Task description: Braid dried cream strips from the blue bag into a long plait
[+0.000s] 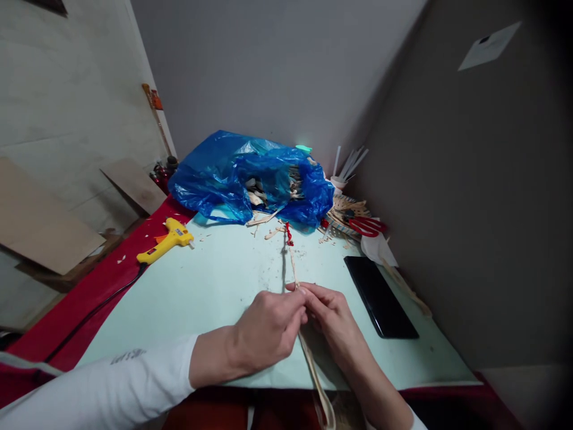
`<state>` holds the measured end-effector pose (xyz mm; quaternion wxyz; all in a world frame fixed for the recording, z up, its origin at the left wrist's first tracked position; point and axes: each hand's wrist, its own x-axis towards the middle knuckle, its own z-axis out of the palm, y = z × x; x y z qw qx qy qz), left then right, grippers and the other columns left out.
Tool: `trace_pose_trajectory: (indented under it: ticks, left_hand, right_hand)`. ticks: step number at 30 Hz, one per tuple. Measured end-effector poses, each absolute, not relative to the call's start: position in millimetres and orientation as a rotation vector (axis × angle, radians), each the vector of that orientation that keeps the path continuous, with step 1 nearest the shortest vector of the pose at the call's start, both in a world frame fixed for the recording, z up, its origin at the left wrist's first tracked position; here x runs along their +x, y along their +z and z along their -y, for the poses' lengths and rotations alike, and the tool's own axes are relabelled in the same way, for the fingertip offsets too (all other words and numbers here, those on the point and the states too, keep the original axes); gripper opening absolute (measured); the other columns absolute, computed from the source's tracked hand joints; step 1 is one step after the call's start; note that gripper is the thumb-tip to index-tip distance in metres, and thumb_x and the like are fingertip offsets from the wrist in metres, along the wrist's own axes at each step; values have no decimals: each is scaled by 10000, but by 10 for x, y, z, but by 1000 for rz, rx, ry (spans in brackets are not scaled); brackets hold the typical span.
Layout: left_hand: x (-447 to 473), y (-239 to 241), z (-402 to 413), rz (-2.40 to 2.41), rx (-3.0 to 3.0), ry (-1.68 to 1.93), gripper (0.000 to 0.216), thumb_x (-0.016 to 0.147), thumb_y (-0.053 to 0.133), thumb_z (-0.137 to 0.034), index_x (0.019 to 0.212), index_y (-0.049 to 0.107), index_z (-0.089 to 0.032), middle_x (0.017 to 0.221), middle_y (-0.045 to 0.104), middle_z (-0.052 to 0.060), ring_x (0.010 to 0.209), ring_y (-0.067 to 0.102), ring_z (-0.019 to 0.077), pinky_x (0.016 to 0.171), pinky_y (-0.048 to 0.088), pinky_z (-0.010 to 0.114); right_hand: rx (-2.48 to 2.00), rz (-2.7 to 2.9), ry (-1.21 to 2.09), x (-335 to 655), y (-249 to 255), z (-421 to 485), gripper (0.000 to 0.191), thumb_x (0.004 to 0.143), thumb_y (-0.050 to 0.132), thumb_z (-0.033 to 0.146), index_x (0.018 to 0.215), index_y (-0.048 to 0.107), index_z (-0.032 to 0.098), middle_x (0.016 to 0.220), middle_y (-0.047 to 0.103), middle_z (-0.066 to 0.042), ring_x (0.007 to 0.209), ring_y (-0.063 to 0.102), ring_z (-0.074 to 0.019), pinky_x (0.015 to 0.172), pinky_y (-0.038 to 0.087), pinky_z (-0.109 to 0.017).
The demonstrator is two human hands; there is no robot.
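My left hand (268, 331) and my right hand (333, 319) meet over the middle of the pale green sheet (201, 286). Both pinch a long thin wooden strip (293, 263) near its middle, fingers closed round it. The strip's far end has a red tip (289, 234) close to the blue bag, and its near end (320, 388) runs down between my wrists past the table's front edge. A white sleeve covers my left forearm.
A crumpled blue plastic bag (250, 179) holding wooden sticks lies at the back. A yellow glue gun (165, 240) with a black cord rests at the left. Red scissors (367, 226), wood scraps and a cup of white sticks (347, 164) are back right. A black phone (380, 295) lies right.
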<state>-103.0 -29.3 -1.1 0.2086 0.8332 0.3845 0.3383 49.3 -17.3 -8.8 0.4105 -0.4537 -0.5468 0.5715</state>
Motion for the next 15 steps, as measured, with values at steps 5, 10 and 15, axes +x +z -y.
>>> trace_pose_trajectory:
  ticks: [5, 10, 15]
  left_hand:
    - [-1002, -49, 334, -914, 2649, 982, 185, 857, 439, -132, 710, 550, -154, 638, 581, 31, 587, 522, 150, 560, 377, 272]
    - [-1054, 149, 254, -1094, 2033, 1113, 301, 899, 447, -270, 622, 506, -170, 581, 489, -8, 558, 442, 114, 575, 344, 264]
    - [-1063, 63, 30, -848, 1351, 918, 184, 854, 546, -313, 960, 521, -164, 761, 583, 17, 752, 535, 147, 725, 399, 274]
  right_hand:
    - [-1089, 1104, 1692, 490, -124, 139, 361, 802, 687, 433, 967, 714, 113, 578, 482, 30, 484, 290, -52, 465, 196, -200]
    - [-990, 1060, 1689, 491, -123, 119, 263, 798, 704, 394, 812, 687, 131, 650, 520, 10, 558, 404, -71, 521, 298, -191]
    - [-965, 1117, 1687, 492, -128, 122, 317, 814, 686, 382, 629, 602, 138, 642, 512, 9, 590, 415, -78, 565, 337, -186]
